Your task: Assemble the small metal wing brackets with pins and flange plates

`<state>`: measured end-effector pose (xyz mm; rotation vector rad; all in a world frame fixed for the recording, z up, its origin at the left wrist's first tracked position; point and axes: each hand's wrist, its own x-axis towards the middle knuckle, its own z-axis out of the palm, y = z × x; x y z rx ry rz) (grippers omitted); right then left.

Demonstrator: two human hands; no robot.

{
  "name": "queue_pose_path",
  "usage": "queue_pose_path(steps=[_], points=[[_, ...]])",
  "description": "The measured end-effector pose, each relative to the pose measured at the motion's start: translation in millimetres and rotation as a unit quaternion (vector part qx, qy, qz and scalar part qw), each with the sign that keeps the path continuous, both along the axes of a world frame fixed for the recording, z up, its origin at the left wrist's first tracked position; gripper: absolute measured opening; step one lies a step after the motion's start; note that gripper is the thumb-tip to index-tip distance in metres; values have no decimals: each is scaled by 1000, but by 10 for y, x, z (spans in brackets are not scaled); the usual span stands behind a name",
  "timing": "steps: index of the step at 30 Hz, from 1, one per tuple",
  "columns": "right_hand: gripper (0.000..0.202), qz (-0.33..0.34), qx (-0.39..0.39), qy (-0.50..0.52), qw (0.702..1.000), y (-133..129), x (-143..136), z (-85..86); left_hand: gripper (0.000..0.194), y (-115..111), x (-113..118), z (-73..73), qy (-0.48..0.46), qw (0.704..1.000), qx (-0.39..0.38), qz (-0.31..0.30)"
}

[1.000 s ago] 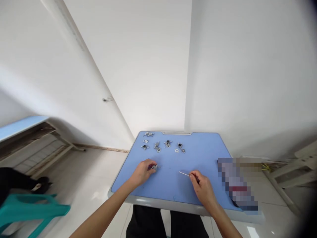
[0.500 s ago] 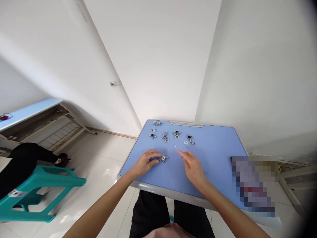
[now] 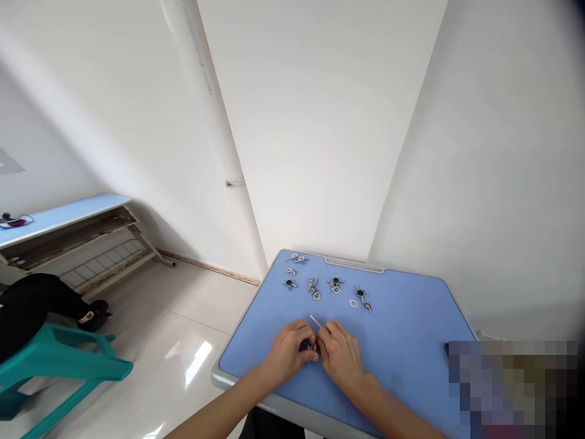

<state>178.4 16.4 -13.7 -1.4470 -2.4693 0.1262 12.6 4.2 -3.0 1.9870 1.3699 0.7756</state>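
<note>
My left hand is closed with thumb and fingertips around a small metal part with a dark middle, low over the front of the blue table. Most of that part is hidden by my fingers. A thin pale stick pokes out past the fingers of my right hand, which is closed on it. The fingertips of my right hand also meet the metal part, right beside those of my left.
Several small metal pieces lie farther back: a cluster, a part with a black centre, a flat plate and a ring piece. A blurred-out item is at right. A teal stool and a seated person's leg are at left.
My right hand has moved left with the stick to meet my left hand. My left hand has closed around the metal part. The view has tilted up, so the table sits lower.
</note>
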Motion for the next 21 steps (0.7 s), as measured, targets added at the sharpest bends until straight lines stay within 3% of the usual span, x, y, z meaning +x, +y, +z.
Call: queue_pose_path(steps=[4,9,21], points=[[17,25,20,19,999,-21,-6,-52,15,-30,22,-38,-6,1000,-6,-2],[14,24,-11,47,999,-101,-3,-89,18,-65,6,-57,-16,1000,-1,1],[19,15,-69,32,997,-166,-37,36,18,-202,121,-230,-19,996,57,71]])
